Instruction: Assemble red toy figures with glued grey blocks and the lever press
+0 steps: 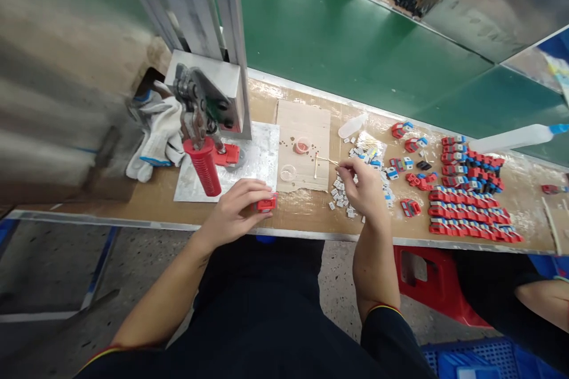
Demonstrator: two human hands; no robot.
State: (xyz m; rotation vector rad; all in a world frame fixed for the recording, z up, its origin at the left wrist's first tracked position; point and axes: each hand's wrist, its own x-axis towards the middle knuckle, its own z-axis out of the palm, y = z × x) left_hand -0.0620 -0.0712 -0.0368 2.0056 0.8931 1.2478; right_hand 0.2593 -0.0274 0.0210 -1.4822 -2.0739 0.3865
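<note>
the red toy car [267, 204] is at the near right corner of the metal plate [191, 189], close to the front edge of the bench [302, 216]. the left hand [240, 204] has its thumb and fingers closed around it, so much of it is hidden; i cannot tell if it rests on the plate or is lifted a bit. if those fingers slip, it could fall to the floor, as the edge is so near. the right hand [362, 183] pinches a thin stick [328, 159] over the cardboard [302, 118]. a careless swing of that stick could knock the small cup [303, 145] and make a mess, and there are dark spots around the cup. the right wrist is right by the pile of little tiles [341, 196], so a low sweep could push some out of place. the big red handle [205, 172] hangs just beyond the left hand; a bump might move it, with another red toy [228, 155] below it. as for which way the red toy car points, its long side seems to run left to right, along the bench, but i cannot tell which end is the front. the thin stick runs left to right too, its free end pointing left.
</note>
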